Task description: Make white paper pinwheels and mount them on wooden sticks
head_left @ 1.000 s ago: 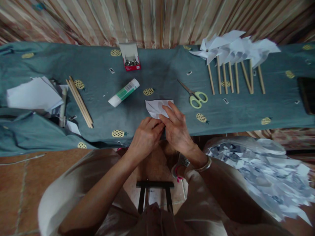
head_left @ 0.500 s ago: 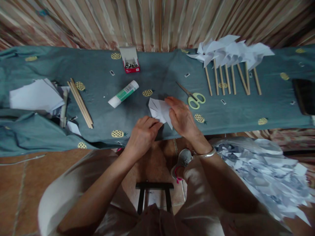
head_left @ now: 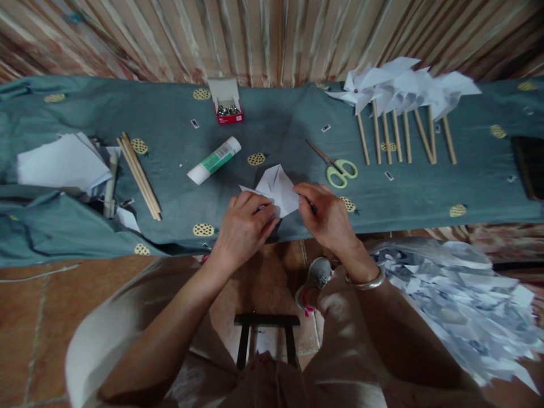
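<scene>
Head view: paper point(head_left: 279, 191) on the table point(head_left: 272, 127), near its front edge.
Your left hand point(head_left: 244, 226) pinches the near-left side; your right hand point(head_left: 329, 215) pinches the right corner. Expect light, thin, easily creased stock; hold by edges. Scissors point(head_left: 332, 163) lie just beyond the right hand, tube point(head_left: 215, 161) beyond the left; neither obstructs.

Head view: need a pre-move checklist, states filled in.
1. Left hand on the folded paper: ok; pinch or press unclear.
2. Right hand gripping the paper's right edge: ok.
3. Paper lying flat: not ok, folds stand up.
4. Scissors clear of the right hand: cannot tell; handles look very close.
5. Red box open, metal pieces inside: ok.
</scene>
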A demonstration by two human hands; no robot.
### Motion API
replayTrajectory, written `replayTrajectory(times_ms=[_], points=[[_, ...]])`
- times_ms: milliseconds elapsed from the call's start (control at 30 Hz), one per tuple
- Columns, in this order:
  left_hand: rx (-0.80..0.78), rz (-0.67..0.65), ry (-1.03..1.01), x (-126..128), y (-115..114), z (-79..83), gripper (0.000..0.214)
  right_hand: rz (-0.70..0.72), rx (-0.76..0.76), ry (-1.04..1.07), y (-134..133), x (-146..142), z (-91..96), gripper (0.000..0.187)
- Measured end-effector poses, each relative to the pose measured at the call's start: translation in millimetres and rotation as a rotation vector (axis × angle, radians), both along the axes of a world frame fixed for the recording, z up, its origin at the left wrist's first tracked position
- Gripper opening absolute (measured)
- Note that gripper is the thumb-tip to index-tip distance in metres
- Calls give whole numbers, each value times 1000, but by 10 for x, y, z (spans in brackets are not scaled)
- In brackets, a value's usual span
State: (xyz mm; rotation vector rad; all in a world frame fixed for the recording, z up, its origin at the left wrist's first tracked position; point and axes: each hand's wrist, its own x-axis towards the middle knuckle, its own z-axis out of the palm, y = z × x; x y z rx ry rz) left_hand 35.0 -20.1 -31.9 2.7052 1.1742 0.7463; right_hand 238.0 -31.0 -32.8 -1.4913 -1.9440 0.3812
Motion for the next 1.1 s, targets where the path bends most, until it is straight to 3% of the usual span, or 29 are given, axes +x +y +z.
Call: replayTrajectory(times_ms=[300, 500, 800, 1100], points=[[58, -24, 135, 115, -63, 51, 16, 25, 1, 19, -19, 33, -7, 31], [103, -21, 102, 101, -82, 43, 16, 89, -60, 68, -78, 94, -15, 42], [107, -61, 84, 36, -161, 31, 19, 109, -223, 369, -155, 193, -37, 13], [121, -68, 64, 45, -181, 17, 15, 88, -234, 414, -89, 154, -55, 5]])
